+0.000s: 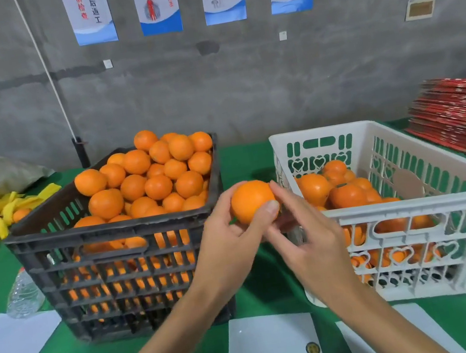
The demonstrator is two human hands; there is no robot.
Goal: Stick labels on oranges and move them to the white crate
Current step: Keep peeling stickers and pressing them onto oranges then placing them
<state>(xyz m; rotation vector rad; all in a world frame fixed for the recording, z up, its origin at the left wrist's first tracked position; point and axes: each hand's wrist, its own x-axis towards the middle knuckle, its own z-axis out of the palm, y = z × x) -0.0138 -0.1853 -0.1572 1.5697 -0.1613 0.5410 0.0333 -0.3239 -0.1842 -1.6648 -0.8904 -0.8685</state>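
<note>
Hands meet between two crates: the left hand [229, 233] grips an orange [252, 201], while the right hand [304, 235] touches its far side with straight fingers, probably pressing on a label. Piled high, the black crate [91, 263] suggests most work remains; the white crate [417, 206] holds only some oranges, and the label sheet [271, 347] lies nearest.
</note>
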